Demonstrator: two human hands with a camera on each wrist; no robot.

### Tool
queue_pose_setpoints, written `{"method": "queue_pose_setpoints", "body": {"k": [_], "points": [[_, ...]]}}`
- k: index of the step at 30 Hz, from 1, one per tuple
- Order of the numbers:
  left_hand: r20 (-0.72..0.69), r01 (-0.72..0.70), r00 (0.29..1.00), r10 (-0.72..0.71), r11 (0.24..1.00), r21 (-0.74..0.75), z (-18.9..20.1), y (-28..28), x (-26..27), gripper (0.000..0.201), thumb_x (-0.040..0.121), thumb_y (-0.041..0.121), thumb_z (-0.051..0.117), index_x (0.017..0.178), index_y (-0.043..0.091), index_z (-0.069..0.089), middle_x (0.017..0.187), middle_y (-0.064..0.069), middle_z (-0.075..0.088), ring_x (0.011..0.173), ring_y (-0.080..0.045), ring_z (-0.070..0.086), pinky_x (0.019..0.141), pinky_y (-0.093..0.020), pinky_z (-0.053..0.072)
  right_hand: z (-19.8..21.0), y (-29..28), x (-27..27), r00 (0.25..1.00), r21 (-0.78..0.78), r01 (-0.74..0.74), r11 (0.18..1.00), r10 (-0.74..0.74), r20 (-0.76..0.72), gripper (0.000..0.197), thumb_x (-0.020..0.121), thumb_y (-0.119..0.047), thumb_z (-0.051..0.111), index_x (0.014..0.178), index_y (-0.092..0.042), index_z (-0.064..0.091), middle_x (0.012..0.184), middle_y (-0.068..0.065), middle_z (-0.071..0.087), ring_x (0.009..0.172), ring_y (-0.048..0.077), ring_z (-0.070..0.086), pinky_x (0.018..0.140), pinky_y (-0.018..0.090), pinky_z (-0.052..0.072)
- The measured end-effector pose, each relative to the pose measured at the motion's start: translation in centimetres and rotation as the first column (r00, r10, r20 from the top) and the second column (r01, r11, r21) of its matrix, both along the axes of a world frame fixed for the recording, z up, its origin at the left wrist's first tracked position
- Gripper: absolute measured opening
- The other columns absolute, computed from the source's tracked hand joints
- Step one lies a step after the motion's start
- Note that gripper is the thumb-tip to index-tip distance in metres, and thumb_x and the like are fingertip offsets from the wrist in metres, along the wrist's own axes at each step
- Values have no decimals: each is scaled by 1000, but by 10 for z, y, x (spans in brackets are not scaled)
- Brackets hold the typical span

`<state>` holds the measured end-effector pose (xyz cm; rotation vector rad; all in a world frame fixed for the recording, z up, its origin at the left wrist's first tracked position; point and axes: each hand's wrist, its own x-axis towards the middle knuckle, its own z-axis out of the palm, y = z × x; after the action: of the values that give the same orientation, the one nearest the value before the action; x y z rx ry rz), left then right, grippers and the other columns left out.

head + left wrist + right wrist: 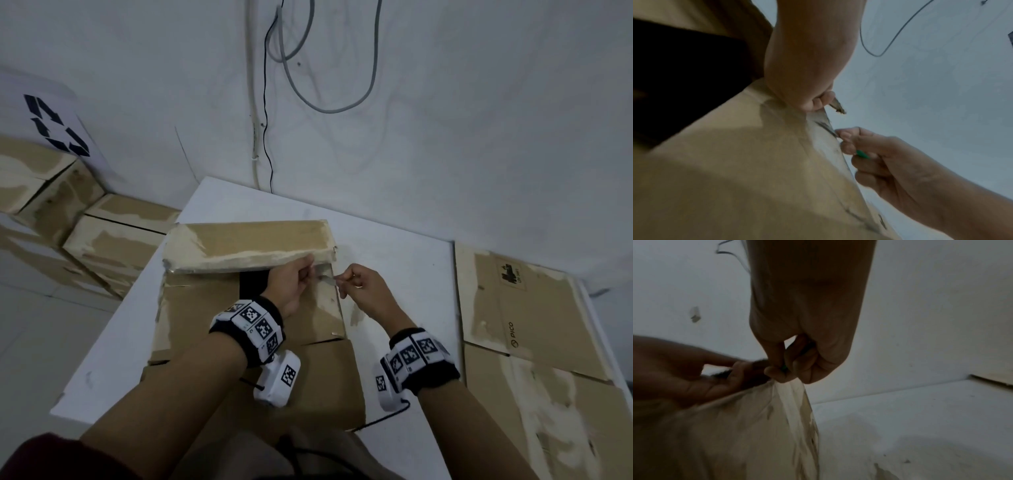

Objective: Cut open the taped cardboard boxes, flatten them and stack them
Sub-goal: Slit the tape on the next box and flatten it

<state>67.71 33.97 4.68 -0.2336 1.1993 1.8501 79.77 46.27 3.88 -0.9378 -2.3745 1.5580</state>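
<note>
Your cardboard box sits on the white tabletop right in front of you, its far flap lifted and the dark inside showing beneath it. Your left hand has its grip curled round the flap's right end, near the box's far right corner. Your right hand is just beside it, fingers closed round a slim tool with a green handle, its tip at the strip of clear tape on that corner; the blade itself is too blurred to make out. Flattened boxes lie to your right on the tabletop, and more cardboard boxes stand off its left edge.
</note>
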Motion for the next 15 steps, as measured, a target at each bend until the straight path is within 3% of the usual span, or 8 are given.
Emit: {"method": "queue_pose_setpoints", "body": {"k": [2, 4, 6, 7, 9, 13, 15], "points": [[-17, 1, 1000, -1, 1000, 23, 8, 2, -6, 13, 91, 6, 61, 80, 13, 60, 62, 5, 62, 60, -6, 56, 64, -15, 51, -6, -1, 13, 995, -67, 94, 993, -96, -39, 12, 95, -13, 61, 89, -3, 61, 69, 3, 66, 45, 0, 48, 47, 11, 34], [-34, 5, 999, -3, 999, 43, 16, 2, -10, 7, 89, 8, 64, 85, 13, 62, 68, 4, 63, 64, -7, 57, 65, -17, 50, -23, -1, 30, 957, -168, 275, 946, -287, -47, 13, 96, -19, 61, 92, -6, 60, 74, 6, 67, 42, 3, 42, 42, 17, 31], [-58, 21, 998, -19, 999, 41, 20, 1, -10, 6, 88, 13, 68, 84, 15, 63, 64, 7, 62, 59, -5, 55, 64, -19, 45, -53, -1, 51, 904, -119, 427, 896, -424, 49, 14, 97, -25, 59, 95, -11, 58, 84, 7, 71, 51, 6, 51, 49, 20, 37], [-78, 30, 997, -27, 999, 31, 22, 1, -9, 8, 87, 17, 69, 83, 17, 62, 60, 9, 60, 54, -3, 53, 63, -19, 41, -69, -1, 62, 885, -67, 461, 885, -453, 106, 11, 99, -24, 57, 98, -13, 56, 90, 8, 71, 64, 10, 59, 54, 23, 40], [-116, 36, 993, -34, 999, 13, 24, 1, -9, 12, 85, 27, 71, 84, 19, 63, 60, 11, 57, 50, -2, 48, 63, -19, 36, -96, -2, 80, 866, 3, 473, 881, -466, 183, 6, 99, -14, 52, 105, -13, 54, 101, 13, 66, 87, 24, 62, 63, 27, 44], [-251, 15, 968, -5, 999, 39, 31, -2, -17, 49, 66, 54, 79, 89, 15, 61, 71, 2, 46, 63, -11, 42, 67, -25, 36, -128, -2, 99, 879, 132, 365, 921, -388, 277, 27, 94, -1, 52, 120, -1, 58, 115, 23, 62, 94, 26, 57, 77, 31, 46], [-340, -49, 939, 57, 998, 31, 35, -4, -24, 45, 77, 50, 72, 97, 11, 60, 75, 4, 53, 66, -9, 49, 66, -22, 41, -130, -1, 97, 861, 161, 315, 935, -353, 366, 35, 90, -8, 55, 126, -11, 58, 121, 16, 59, 102, 29, 57, 83, 36, 49]]}}
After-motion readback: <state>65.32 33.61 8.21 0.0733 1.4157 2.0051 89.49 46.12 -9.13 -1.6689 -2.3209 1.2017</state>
